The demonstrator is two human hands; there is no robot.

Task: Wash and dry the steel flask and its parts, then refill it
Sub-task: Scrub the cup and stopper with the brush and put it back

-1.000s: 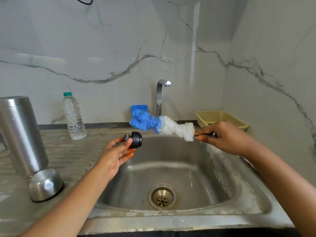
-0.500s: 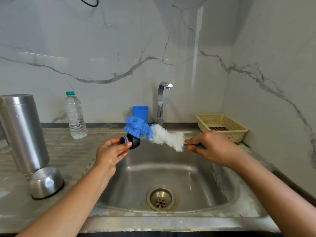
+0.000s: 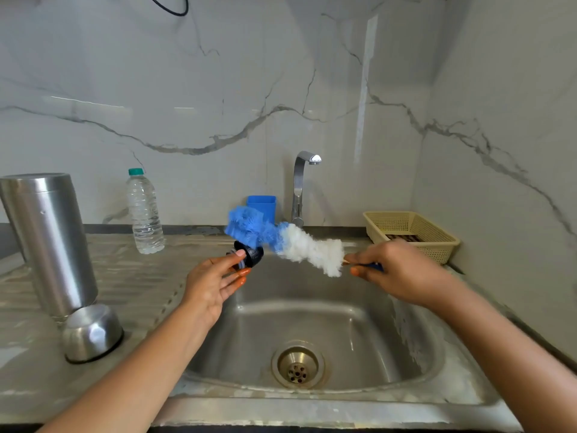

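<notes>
Blue brush [image 3: 290,242] tip moved against stopper [image 3: 253,256] pinched by left hand [image 3: 212,282]; right hand [image 3: 402,273] clamps handle; basket [image 3: 434,250] holds dark object [image 3: 402,237].

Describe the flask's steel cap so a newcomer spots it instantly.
From the sink basin, go left onto the draining board. At the foot of the tall steel flask sits the steel cap: the only low dome, black-rimmed.

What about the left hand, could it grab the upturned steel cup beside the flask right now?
Probably not yet: the left hand pinches the black stopper, so it is occupied. Otherwise nothing stands between it and the steel cup on the draining board.
</notes>
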